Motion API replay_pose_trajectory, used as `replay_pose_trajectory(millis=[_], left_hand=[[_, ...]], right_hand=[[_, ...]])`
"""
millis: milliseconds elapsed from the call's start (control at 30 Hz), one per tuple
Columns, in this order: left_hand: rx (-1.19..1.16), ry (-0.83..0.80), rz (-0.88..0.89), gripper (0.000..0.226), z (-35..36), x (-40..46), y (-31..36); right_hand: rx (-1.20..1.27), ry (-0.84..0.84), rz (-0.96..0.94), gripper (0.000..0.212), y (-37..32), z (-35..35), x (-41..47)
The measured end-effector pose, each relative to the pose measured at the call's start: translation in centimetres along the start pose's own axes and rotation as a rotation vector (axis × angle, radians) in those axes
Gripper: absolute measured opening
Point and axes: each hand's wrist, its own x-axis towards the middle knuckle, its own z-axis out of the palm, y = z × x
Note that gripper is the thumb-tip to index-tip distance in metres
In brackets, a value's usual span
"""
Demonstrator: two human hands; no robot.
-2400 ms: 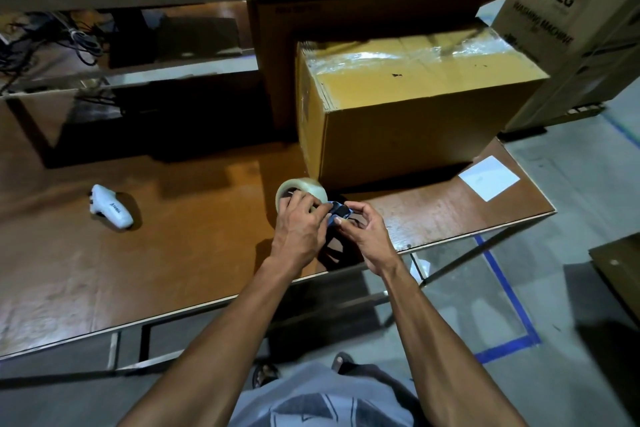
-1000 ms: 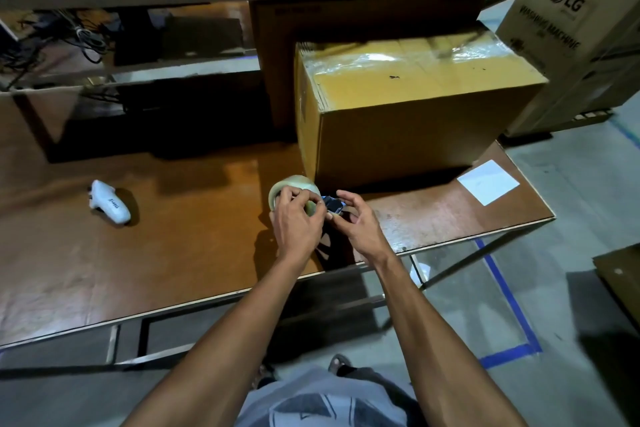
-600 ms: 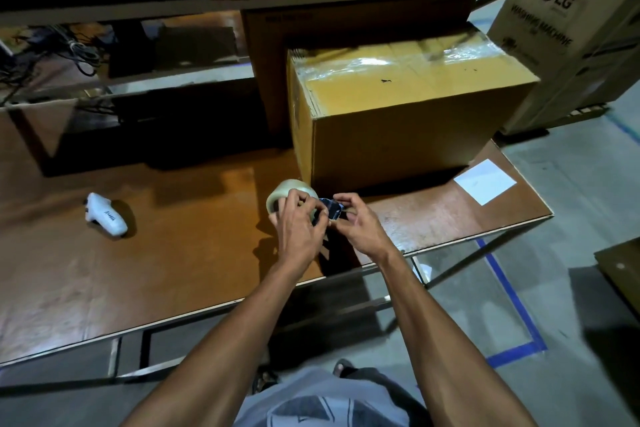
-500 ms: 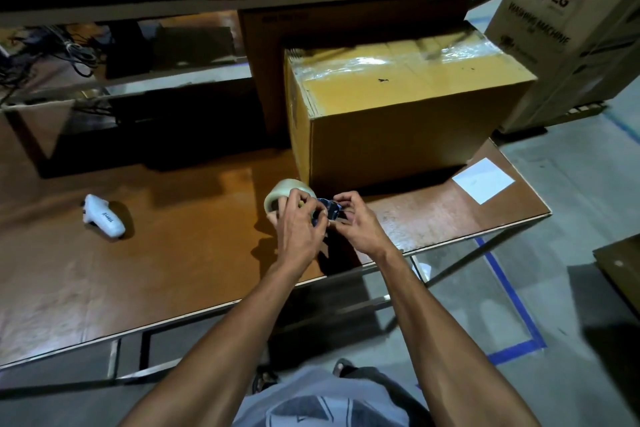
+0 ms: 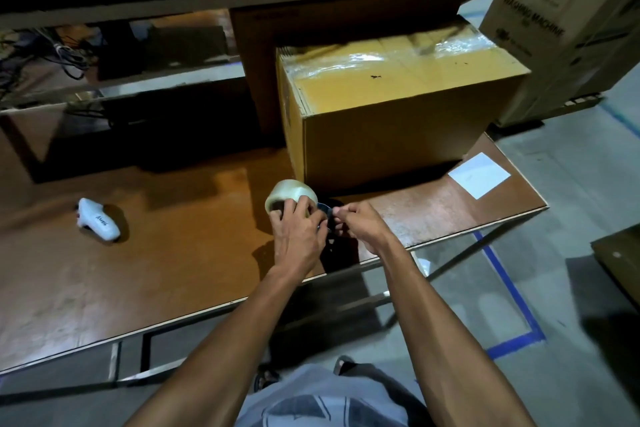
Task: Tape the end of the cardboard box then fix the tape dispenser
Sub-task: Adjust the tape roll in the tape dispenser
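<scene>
1. The left hand [image 5: 298,236] curls around the roll of clear tape on the tape dispenser [image 5: 290,200], holding it just above the brown surface [image 5: 173,253], near its front edge.
2. The right hand [image 5: 363,224] pinches a small dark part of the dispenser's frame beside the roll; the fingertips of both hands nearly meet there.
3. The cardboard box [image 5: 391,114] stands on the surface directly behind the hands, clear tape shining across its top.
4. A white handheld device [image 5: 98,218] lies well to the left.
5. A white paper sheet [image 5: 479,175] lies by the right corner.
</scene>
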Motion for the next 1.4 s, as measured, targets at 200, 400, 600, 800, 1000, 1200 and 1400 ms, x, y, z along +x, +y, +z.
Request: replay_pose_trajectory(millis=[200, 400, 600, 800, 1000, 1200, 1400], left_hand=[[0.047, -0.021, 0.042, 0.027, 0.3, -0.6, 0.0], [0.088, 0.002, 0.124, 0.033, 0.1, -1.0, -0.6], [0.031, 0.06, 0.08, 0.073, -0.8, -0.4, -2.1], [-0.036, -0.098, 0.046, 0.098, -1.6, 2.0, -4.0], [-0.171, -0.143, 0.03, 0.093, -1.4, 2.3, -4.8], [-0.237, -0.184, -0.012, 0.093, -1.3, 2.0, -5.0], [-0.265, -0.173, -0.029, 0.091, -1.2, 1.7, -5.1]], right_hand=[[-0.176, 0.268, 0.021, 0.026, -0.2, 1.8, -1.2], [-0.347, 0.262, 0.0, 0.027, -0.5, 1.9, -1.7], [-0.502, 0.277, -0.059, 0.019, -0.5, 2.2, -1.4], [-0.616, 0.352, -0.132, 0.017, -0.5, 3.2, -1.5], [-0.627, 0.393, -0.118, 0.016, -0.3, 3.6, -1.8], [-0.675, 0.382, -0.125, 0.013, -0.1, 3.4, -1.8], [-0.707, 0.34, -0.091, 0.013, -0.3, 2.8, -1.2]])
